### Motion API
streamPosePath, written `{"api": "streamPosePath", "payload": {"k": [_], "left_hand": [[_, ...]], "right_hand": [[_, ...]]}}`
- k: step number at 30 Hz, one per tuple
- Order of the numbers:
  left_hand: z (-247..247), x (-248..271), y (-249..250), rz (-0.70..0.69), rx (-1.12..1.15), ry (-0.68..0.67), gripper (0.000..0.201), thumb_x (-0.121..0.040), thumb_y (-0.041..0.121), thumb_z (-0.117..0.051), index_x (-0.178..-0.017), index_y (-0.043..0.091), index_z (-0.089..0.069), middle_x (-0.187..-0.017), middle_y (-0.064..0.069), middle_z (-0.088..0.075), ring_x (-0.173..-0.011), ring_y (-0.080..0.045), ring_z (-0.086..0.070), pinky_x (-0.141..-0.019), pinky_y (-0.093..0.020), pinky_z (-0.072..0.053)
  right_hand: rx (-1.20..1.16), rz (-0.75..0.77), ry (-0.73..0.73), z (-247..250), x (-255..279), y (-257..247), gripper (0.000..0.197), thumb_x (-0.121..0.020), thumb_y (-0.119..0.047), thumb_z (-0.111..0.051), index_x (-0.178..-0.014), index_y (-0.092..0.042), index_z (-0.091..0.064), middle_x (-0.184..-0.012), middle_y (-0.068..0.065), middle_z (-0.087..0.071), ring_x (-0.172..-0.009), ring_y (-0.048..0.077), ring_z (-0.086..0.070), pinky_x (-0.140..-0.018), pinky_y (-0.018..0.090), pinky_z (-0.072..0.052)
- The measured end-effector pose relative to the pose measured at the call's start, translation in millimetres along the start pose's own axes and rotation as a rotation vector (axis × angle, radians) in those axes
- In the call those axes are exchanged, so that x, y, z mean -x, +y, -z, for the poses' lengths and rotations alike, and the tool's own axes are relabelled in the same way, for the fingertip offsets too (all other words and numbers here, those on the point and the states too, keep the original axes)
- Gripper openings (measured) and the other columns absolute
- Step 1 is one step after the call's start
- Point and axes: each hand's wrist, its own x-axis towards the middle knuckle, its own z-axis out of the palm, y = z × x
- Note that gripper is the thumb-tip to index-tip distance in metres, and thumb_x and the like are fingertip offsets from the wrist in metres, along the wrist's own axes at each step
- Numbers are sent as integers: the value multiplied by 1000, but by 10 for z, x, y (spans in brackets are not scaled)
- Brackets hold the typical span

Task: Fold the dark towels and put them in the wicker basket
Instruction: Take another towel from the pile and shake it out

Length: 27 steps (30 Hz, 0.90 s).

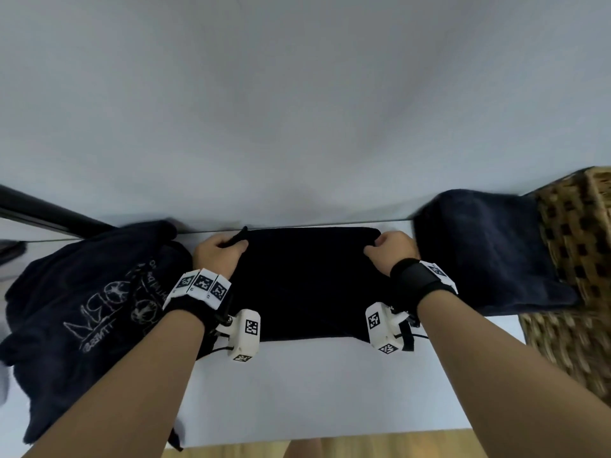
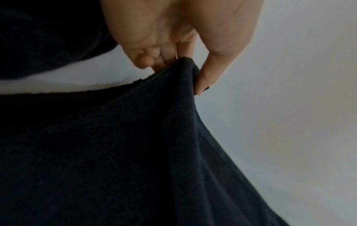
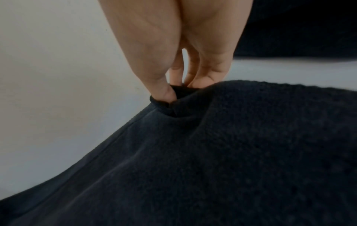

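Note:
A dark towel (image 1: 310, 282) lies spread on the white table (image 1: 297, 391), its far edge near the wall. My left hand (image 1: 220, 251) pinches the towel's far left corner (image 2: 185, 67) between thumb and fingers. My right hand (image 1: 388, 247) pinches the far right corner (image 3: 173, 94) the same way. In both wrist views the pinched cloth rises slightly off the table. A wicker basket (image 1: 575, 226) stands at the right, and another dark towel (image 1: 489, 249) hangs over its near rim.
A heap of dark cloth with white printed lettering (image 1: 96, 309) lies on the table's left side. A pale wall (image 1: 297, 110) rises just behind the table. The table's near edge (image 1: 330, 439) runs below my forearms, with wooden floor beyond it.

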Motion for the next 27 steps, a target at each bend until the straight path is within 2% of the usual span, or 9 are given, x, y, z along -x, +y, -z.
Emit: {"api": "streamPosePath", "payload": {"k": [3, 7, 11, 14, 16, 19, 23, 25, 27], "left_hand": [[73, 186, 45, -42, 138, 45, 6, -79, 15, -78, -80, 14, -73, -70, 8, -67, -67, -7, -61, -71, -21, -47], [234, 592, 32, -81, 146, 60, 17, -80, 19, -79, -91, 7, -73, -80, -2, -70, -73, -12, -63, -78, -24, -49], [474, 1087, 5, -87, 188, 81, 5, -80, 19, -77, -78, 18, -72, -73, 7, -70, -66, -4, -63, -61, -11, -47], [675, 1466, 86, -95, 280, 116, 11, -80, 12, -74, -71, 17, -69, -68, 1, -68, -67, -16, -61, -63, -23, -47], [792, 1723, 189, -114, 369, 152, 18, -80, 4, -71, -69, 16, -66, -70, -6, -63, -69, -21, -56, -62, -28, -46], [945, 2099, 383, -181, 511, 178, 11, -80, 5, -74, -77, 14, -69, -80, -10, -62, -66, -18, -56, -58, -23, -49], [1206, 2493, 681, -353, 589, 241, 20, -80, 14, -78, -98, 7, -72, -87, -7, -71, -77, -14, -64, -70, -18, -54], [1354, 2662, 868, -404, 632, 241, 16, -84, 13, -74, -98, 6, -71, -89, -8, -71, -82, -18, -65, -77, -23, -55], [1546, 2781, 1097, -465, 642, 228, 3, -86, 9, -72, -88, 10, -70, -79, -1, -71, -78, -17, -63, -70, -18, -54]], "right_hand": [[-96, -48, 1, 32, 115, 36, 20, -82, -27, -69, -83, -7, -68, -93, 10, -70, -93, 26, -61, -75, 22, -43], [-325, -41, 174, 203, 414, 96, 19, -74, -26, -76, -71, -16, -60, -68, -4, -59, -75, 20, -59, -69, 22, -43], [-537, -28, 214, 440, 899, 283, 17, -69, -23, -80, -67, -17, -64, -66, -8, -62, -63, 10, -56, -59, 18, -43], [-641, 21, 244, 658, 1314, 476, 14, -69, -20, -79, -63, -20, -67, -64, -13, -64, -64, 6, -58, -56, 9, -41], [-679, 95, 266, 852, 1576, 574, 16, -73, -18, -78, -64, -25, -67, -68, -15, -66, -71, 6, -61, -62, 12, -41], [-711, 217, 318, 1178, 1887, 659, 12, -79, -19, -75, -72, -28, -70, -72, -13, -69, -74, 4, -63, -64, 15, -43], [-716, 357, 402, 1654, 2143, 601, 11, -81, -26, -71, -71, -28, -66, -70, -15, -67, -70, -5, -60, -59, 5, -37], [-727, 407, 435, 1894, 2258, 531, 13, -78, -27, -72, -68, -27, -64, -68, -13, -66, -68, -3, -60, -61, 9, -37], [-729, 456, 469, 2163, 2375, 444, 15, -75, -26, -74, -66, -24, -63, -67, -10, -66, -68, 3, -60, -61, 13, -38]]}}
